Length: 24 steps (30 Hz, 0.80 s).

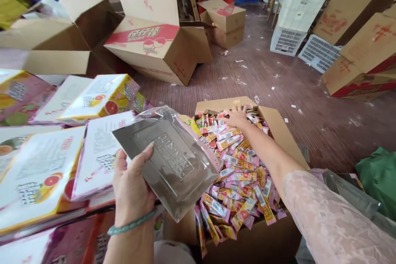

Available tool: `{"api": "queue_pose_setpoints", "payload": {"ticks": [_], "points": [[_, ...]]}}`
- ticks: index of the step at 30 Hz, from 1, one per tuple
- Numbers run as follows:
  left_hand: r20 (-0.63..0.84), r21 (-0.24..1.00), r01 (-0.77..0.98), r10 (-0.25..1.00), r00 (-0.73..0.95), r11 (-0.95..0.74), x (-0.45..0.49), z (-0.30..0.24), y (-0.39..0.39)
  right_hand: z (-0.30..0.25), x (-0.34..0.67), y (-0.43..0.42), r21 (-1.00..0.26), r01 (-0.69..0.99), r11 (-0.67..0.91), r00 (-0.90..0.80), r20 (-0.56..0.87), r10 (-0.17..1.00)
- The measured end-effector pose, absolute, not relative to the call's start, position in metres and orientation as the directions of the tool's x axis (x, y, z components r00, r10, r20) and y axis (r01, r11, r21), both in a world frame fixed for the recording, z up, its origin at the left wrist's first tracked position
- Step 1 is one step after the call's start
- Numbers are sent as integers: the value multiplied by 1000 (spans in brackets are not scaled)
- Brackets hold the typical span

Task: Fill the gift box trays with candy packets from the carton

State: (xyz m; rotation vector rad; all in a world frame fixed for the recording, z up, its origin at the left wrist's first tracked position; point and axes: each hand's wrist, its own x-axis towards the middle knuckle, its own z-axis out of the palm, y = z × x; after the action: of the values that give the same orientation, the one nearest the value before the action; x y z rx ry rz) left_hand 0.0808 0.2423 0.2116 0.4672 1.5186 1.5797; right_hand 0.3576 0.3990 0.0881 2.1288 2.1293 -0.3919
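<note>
At left, glossy boxes (34, 177) lie in overlapping piles; a bumped elbow could slide them. Beside them, the left hand (134, 177) pinches one edge of a plastic-wrapped pack (173, 161), thumb on top; held at one side only, it may tip. Next, sachets (233, 161) heap a carton (280, 130) and could spill over its near rim if stirred. The right hand (236, 117) spreads over its far end; I cannot tell whether it grips any. Behind: cardboard boxes (148, 45), littered brown floor (260, 66), white crates (297, 8).

Glossy, smooth plastic pack (185, 173); shiny sachets (238, 161), probably plastic film; matt cardboard carton (280, 128)
</note>
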Motion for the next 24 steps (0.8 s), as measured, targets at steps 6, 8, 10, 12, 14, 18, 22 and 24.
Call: {"api": "queue_pose_setpoints", "payload": {"ticks": [6,8,10,12,14,18,22,24], "points": [[-282,940,-320,798,-533,119,89,205,246,33,395,353,-178,932,-317,259,-285,923],[-292,938,-319,808,-511,137,90,203,244,27,405,350,-133,932,-337,279,-327,903],[-303,936,-316,818,-488,158,91,201,243,30,412,358,-79,939,-334,277,-404,872],[-300,934,-323,828,-474,153,91,200,243,40,417,368,-70,950,-305,238,-469,851],[-277,933,-339,840,-467,119,93,201,243,56,421,372,-88,966,-242,173,-471,865],[-315,892,-433,865,-391,129,101,209,241,92,421,347,-97,995,-18,-16,-340,940],[-539,748,-603,783,-310,277,112,223,231,117,414,313,-33,941,336,-337,-178,925],[-588,711,-632,752,-297,307,112,228,225,125,411,312,-16,937,350,-349,-109,931]]}}
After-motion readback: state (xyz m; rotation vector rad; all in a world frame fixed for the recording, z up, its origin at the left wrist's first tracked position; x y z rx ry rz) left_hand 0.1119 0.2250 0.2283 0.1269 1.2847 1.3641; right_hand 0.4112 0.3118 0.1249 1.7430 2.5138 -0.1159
